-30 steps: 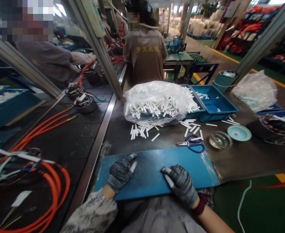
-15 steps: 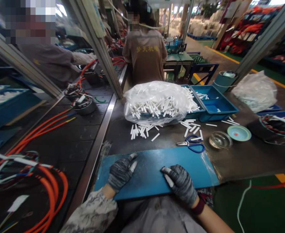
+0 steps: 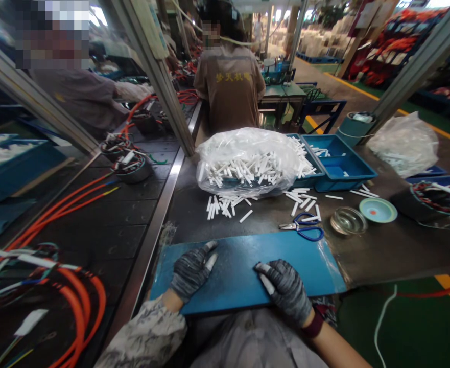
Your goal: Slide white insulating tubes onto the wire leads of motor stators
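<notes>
Beside our tabletop [image 3: 393,250], orange cables [image 3: 79,317] have shifted slightly; left hand [image 3: 192,271] and right hand [image 3: 286,289] rest loosely spread on our blue mat [image 3: 234,271], seemingly paused.

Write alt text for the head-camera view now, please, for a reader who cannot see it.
A gloved left hand and right hand rest apart on a blue mat, neither visibly holding anything. Beyond them lie scissors, loose white sticks and a clear plastic bag of more; orange cables are at left, a co-worker's back ahead.
</notes>
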The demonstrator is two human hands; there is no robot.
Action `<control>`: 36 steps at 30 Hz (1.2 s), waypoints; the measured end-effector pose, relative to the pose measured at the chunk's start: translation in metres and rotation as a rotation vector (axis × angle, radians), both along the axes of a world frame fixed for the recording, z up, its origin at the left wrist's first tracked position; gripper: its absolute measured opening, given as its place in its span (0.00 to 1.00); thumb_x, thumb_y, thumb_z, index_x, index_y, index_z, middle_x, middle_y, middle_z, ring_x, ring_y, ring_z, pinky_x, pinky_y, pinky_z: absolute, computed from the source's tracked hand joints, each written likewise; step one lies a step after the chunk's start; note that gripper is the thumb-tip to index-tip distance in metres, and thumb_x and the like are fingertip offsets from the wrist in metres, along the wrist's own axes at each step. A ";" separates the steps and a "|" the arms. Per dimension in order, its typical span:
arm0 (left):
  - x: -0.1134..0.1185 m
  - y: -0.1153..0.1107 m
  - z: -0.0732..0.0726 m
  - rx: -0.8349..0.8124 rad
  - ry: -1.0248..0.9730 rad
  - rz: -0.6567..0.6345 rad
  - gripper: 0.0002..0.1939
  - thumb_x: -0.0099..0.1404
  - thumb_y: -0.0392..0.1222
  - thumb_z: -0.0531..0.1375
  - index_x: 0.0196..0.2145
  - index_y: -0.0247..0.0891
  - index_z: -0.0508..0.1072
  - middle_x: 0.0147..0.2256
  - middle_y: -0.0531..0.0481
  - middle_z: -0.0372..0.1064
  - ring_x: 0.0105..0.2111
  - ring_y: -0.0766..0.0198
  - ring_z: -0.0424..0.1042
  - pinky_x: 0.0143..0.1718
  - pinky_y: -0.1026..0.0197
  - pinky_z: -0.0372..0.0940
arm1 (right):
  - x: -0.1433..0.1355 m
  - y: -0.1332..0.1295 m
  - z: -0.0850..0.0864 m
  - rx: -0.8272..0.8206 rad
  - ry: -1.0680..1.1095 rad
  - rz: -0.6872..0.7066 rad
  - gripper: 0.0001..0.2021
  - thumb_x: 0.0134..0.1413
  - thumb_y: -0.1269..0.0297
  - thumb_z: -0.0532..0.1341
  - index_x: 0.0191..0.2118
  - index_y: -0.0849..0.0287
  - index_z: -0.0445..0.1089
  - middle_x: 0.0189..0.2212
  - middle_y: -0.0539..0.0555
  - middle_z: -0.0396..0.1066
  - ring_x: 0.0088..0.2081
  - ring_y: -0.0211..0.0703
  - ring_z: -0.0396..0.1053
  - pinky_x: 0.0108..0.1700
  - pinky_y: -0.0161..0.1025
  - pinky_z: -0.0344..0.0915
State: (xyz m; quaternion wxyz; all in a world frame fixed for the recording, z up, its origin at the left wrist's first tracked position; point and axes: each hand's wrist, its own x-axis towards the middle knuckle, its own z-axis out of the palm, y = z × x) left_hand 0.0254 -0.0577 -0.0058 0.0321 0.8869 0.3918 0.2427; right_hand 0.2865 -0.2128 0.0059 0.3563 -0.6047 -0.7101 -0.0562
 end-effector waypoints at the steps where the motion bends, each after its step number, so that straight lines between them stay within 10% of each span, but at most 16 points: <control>1: 0.000 0.000 0.000 -0.009 -0.004 -0.003 0.16 0.74 0.47 0.58 0.53 0.43 0.80 0.42 0.47 0.83 0.34 0.58 0.82 0.38 0.60 0.76 | 0.000 0.000 0.000 0.002 0.000 -0.003 0.11 0.71 0.68 0.56 0.51 0.55 0.75 0.34 0.52 0.76 0.36 0.42 0.71 0.41 0.38 0.66; 26: 0.006 -0.004 0.005 -0.118 0.046 0.051 0.16 0.73 0.48 0.58 0.53 0.44 0.81 0.44 0.47 0.83 0.37 0.56 0.82 0.41 0.59 0.75 | 0.003 0.000 0.001 0.007 -0.015 0.019 0.11 0.71 0.69 0.56 0.52 0.56 0.74 0.34 0.52 0.77 0.35 0.42 0.73 0.41 0.38 0.67; 36: 0.012 -0.011 0.013 -0.275 0.018 0.071 0.18 0.73 0.48 0.59 0.54 0.39 0.80 0.27 0.48 0.77 0.33 0.57 0.79 0.43 0.57 0.74 | 0.011 -0.001 -0.008 0.050 -0.069 0.071 0.12 0.72 0.67 0.56 0.54 0.57 0.73 0.37 0.54 0.79 0.37 0.43 0.74 0.41 0.39 0.68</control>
